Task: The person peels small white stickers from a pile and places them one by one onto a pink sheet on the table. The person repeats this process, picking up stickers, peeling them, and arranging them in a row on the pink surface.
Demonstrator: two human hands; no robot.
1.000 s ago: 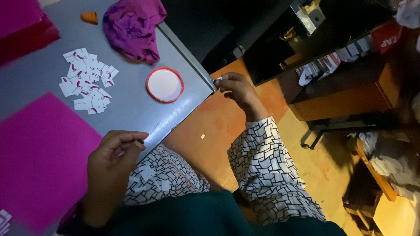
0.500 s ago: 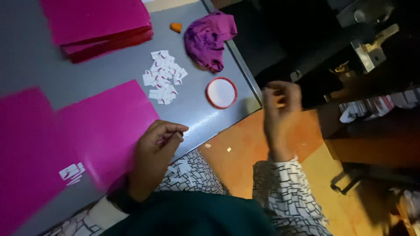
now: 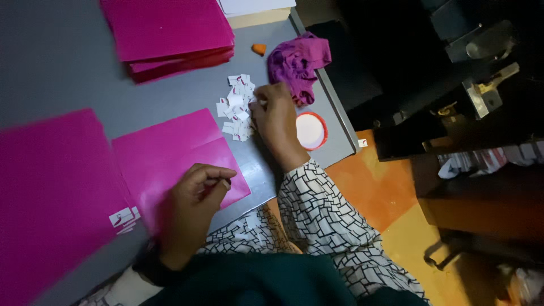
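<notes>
1. Reaching into the pile of small white paper slips point(image 3: 237, 107) on the grey counter point(image 3: 62, 62), the right hand point(image 3: 276, 122) has its fingertips pinched on a slip at the pile's right edge.
2. Left hand point(image 3: 195, 198) rests on the near corner of a pink sheet point(image 3: 175, 156), which lies just below the pile; its grip is curled nearly closed, thumb to forefinger, and whether it has hold of anything I cannot tell.
3. Right of the pile sits a round red-rimmed lid point(image 3: 310, 130), just beside the right wrist.
4. Above and right of the pile lies a crumpled purple cloth point(image 3: 297, 65), with a small orange piece point(image 3: 259, 49) near it.
5. Above and left of the pile is a stack of pink sheets point(image 3: 170, 34).
</notes>
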